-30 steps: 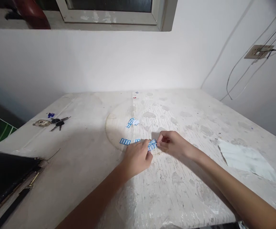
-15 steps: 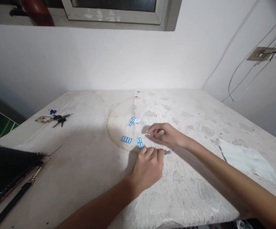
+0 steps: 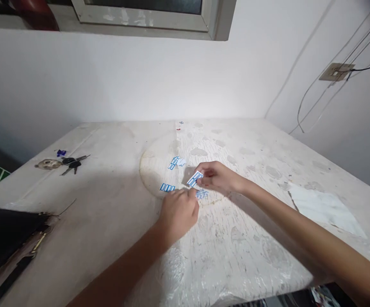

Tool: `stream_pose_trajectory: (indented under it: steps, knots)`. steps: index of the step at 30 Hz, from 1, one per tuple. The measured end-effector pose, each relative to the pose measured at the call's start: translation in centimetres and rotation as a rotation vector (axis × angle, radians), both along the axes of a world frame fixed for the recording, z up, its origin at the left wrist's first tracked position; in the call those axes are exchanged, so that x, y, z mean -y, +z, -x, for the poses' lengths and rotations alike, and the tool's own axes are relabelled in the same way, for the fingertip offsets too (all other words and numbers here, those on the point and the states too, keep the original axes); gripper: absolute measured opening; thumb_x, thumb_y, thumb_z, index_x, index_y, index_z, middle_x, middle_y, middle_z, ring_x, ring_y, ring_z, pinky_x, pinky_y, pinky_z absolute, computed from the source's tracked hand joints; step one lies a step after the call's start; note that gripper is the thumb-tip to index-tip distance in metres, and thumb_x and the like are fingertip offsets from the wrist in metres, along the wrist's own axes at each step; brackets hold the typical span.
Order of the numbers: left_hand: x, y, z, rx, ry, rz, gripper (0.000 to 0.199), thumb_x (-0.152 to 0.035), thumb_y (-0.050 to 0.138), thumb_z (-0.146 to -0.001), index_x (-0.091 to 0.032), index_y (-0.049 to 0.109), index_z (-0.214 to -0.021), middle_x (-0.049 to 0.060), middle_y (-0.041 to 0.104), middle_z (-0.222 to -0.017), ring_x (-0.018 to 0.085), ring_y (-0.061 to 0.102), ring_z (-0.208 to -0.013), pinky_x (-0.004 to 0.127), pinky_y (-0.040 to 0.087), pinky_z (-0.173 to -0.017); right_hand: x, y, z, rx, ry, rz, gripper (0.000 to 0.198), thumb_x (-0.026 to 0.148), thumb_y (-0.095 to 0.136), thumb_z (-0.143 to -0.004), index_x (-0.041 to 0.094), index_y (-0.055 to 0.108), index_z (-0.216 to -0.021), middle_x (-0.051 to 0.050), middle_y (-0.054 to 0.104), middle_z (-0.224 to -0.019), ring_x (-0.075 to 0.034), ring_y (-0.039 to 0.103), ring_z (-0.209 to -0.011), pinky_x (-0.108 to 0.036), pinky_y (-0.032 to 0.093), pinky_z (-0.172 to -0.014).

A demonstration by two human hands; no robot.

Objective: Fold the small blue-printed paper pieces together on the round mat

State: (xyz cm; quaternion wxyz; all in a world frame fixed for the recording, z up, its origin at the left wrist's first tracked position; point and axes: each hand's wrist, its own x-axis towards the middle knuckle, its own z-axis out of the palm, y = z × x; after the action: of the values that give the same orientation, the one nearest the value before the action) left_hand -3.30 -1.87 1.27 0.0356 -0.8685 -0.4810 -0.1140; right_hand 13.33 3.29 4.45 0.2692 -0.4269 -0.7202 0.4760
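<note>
R hand [image 3: 213,175] pinches a small white card [image 3: 194,179] w/ blue outlined rectangles btwn thumb & fingers; card is tilted, held over the middle of the table [image 3: 108,230], its printed face showing to the camera. L hand [image 3: 180,209] is just below & left of it, back of hand up, fingers bent down toward the tabletop; can't tell if they grip anything, tips mostly hidden. A blurred blue-printed bunch [image 3: 202,194] shows right by the L fingers, under the R hand; can't tell if it's held or lying loose. Just past the L knuckles, a strip of blue rectangles [image 3: 167,187] lies flat, & farther back there's a small cluster of blue-printed pieces [image 3: 173,163] w/ a white scrap [image 3: 180,162] at its right side. Nr the back edge: a tiny red bit [image 3: 178,129] & a tiny blue-marked bit beyond it [image 3: 181,122]. Far L side has keys [image 3: 73,163] w/ a metal fob [image 3: 48,164], plus a dark blue bit [image 3: 61,152] just behind. Black bag [image 3: 8,238] at the L edge, strap [image 3: 10,279] running toward the camera. On the R, a pale sheet [image 3: 325,209] lies flat, well apart from the cards. Wall socket [image 3: 336,71] w/ cables up R, window frame [image 3: 146,21] up top
</note>
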Motion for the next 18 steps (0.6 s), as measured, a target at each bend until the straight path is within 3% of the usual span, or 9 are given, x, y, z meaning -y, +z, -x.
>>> stream_pose_trajectory:
  steps: [4,8,13,18]
  knots:
    - [-0.8,-0.3,1.4,0.015,0.037,0.065,0.020,-0.025,0.033,-0.086,-0.018,0.052,-0.088,0.002,0.064,-0.074,0.017,0.058,-0.064,0.027,0.033,-0.053,1.4,-0.2,-1.9,-0.218,-0.072,0.117,0.024,0.024,0.056,-0.076,0.019,0.054,-0.099,0.000,0.055,-0.069,-0.010,0.049,-0.057,-0.027,0.040,-0.055]
    - [-0.6,-0.6,1.6,0.035,0.024,0.085,0.022,-0.027,0.032,-0.086,-0.019,0.052,-0.087,0.000,0.063,-0.073,0.016,0.057,-0.063,0.026,0.030,-0.052,2.6,-0.5,-1.9,-0.292,-0.140,0.171,0.016,0.031,0.051,-0.082,0.017,0.056,-0.086,-0.002,0.057,-0.065,-0.011,0.051,-0.059,-0.028,0.040,-0.056]
    - [-0.6,-0.4,1.5,-0.008,0.103,0.103,0.021,-0.029,0.034,-0.084,-0.019,0.052,-0.082,0.000,0.060,-0.063,0.015,0.054,-0.054,0.026,0.023,-0.047,3.8,-1.4,-1.3,-0.336,-0.197,0.173,0.016,0.031,0.060,-0.075,0.016,0.056,-0.070,-0.001,0.053,-0.063,-0.010,0.045,-0.055,-0.024,0.033,-0.048]
    - [-0.7,-0.7,1.9,-0.010,0.128,0.107,0.025,-0.030,0.030,-0.086,-0.019,0.053,-0.087,0.000,0.059,-0.061,0.015,0.052,-0.051,0.027,0.020,-0.046,4.0,-2.8,-0.9,-0.296,-0.187,0.194,0.014,0.029,0.063,-0.071,0.016,0.058,-0.068,0.002,0.047,-0.056,-0.007,0.038,-0.049,-0.023,0.027,-0.044]
